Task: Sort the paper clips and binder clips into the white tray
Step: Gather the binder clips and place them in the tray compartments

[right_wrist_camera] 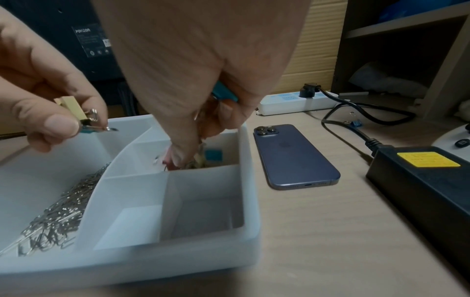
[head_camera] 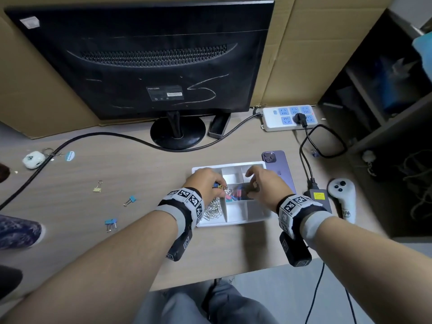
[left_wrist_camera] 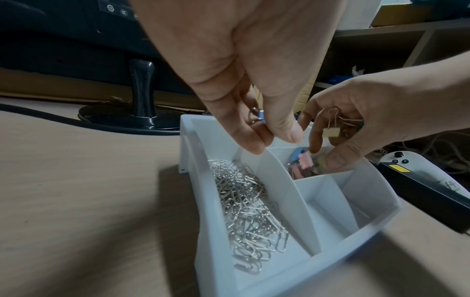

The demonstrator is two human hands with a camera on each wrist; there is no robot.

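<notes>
both hands were over the white tray (head_camera: 236, 221), which sat on the desk (head_camera: 131, 174) just in front of a purple phone (head_camera: 279, 168) lying face down.

left hand (head_camera: 205, 181) hovered over the tray's far left part, fingers curled, pinching a beige binder clip (right_wrist_camera: 72, 108) and a blue binder clip (left_wrist_camera: 261, 117) between thumb and fingertips. the beige one showed best in the right wrist view, the blue one in the left wrist view.

right hand (head_camera: 266, 185) reached down into the middle compartment on the tray's right side, fingers curled around several binder clips; a teal one (right_wrist_camera: 225, 94) sat tucked against the palm, and a beige one (left_wrist_camera: 330, 132) dangled from the fingers in the left wrist view. exact count in that hand could not be told.

paper clips (left_wrist_camera: 244, 207) lay in a silver heap in the long left compartment. pink and blue binder clips (head_camera: 233, 195) lay piled in the middle right compartment beneath the right hand. the two near right compartments held nothing visible.

loose on the desk, well left of the tray: a yellow binder clip (head_camera: 97, 187), a small blue one (head_camera: 131, 200) and a pair of blue ones (head_camera: 110, 223). another blue clip (right_wrist_camera: 356, 122) lay beside the black cable (right_wrist_camera: 356, 112), right of the phone.

a monitor (head_camera: 149, 59) stood behind, a power strip (head_camera: 289, 116) to its right, a black power brick (right_wrist_camera: 422, 180) and white controller (head_camera: 342, 195) right of the tray.
</notes>
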